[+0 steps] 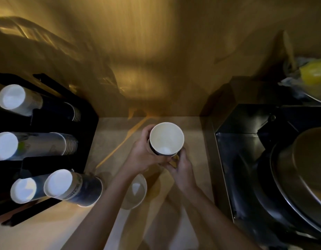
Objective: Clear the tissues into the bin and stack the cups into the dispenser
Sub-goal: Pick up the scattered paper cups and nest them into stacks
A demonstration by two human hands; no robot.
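Seen from above, both hands meet at the centre of a beige counter [192, 127]. The left hand [143, 156] and right hand [181, 168] are each clamped on an open, white-lined dark paper cup [166, 138]. At six o'clock a second white paper cup [135, 192] stands beneath the left forearm. At nine o'clock a black cup dispenser [87, 123] holds stacked cups.

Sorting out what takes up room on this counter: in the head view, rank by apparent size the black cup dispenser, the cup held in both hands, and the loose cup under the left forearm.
1. black cup dispenser
2. and 3. unsure: held cup and loose cup look similar; the held one is nearer the camera.
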